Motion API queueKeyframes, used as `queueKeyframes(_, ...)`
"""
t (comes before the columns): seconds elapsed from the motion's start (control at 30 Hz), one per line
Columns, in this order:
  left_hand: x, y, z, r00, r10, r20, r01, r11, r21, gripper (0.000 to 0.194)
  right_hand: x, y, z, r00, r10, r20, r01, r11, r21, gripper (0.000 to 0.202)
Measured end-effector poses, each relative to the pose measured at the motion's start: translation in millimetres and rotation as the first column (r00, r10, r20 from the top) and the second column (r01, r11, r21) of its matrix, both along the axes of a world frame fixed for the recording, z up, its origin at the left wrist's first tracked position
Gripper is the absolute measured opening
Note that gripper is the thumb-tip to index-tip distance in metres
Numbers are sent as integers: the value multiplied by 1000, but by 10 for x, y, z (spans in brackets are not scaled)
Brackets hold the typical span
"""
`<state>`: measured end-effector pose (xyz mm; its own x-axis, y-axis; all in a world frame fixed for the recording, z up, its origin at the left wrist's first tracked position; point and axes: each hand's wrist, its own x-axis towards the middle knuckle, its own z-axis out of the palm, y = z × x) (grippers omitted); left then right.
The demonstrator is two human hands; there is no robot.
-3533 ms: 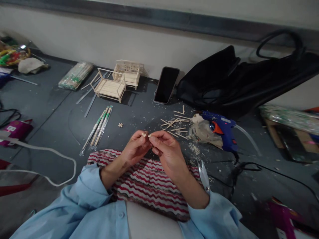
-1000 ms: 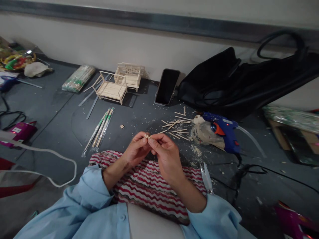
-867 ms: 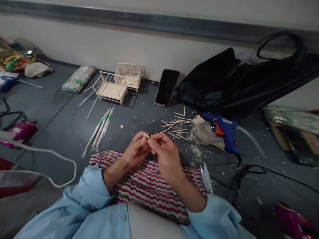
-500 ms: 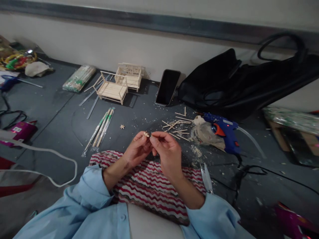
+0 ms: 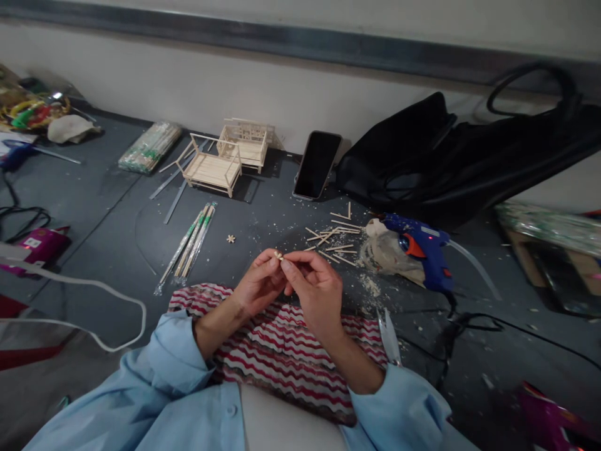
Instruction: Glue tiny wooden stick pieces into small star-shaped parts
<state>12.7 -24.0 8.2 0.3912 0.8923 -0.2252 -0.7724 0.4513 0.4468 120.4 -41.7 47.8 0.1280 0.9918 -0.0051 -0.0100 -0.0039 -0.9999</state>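
Note:
Between the fingertips of my left hand [image 5: 257,282] and my right hand [image 5: 315,285] is a small pale wooden piece [image 5: 278,255], partly hidden by the fingers. Both hands are closed in a pinch on it, above the near part of the table. A small wooden flower [image 5: 230,238] lies on the table to the left of my hands. Thin cut wooden sticks [image 5: 335,237] are scattered just beyond my right hand. Under my forearms a red, white and grey striped cloth [image 5: 282,351] is spread.
Two miniature wooden benches [image 5: 213,169] stand by the wall, near a leaning phone [image 5: 318,164]. Wrapped sticks [image 5: 190,247] lie left. At right are a blue glue gun [image 5: 429,250], scissors [image 5: 389,338], cables [image 5: 469,319] and a black bag [image 5: 404,156].
My fingertips have drawn together on the small wooden piece, which has shifted slightly right and now touches the right fingers. The things on the table have not moved.

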Motion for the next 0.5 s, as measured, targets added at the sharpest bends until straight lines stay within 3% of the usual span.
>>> queueKeyframes(0.5,-4,-4,53,1000,-1,-24,1,1000,-17,35,-5,-4,28,997,-9,71,7,1000,29,12)
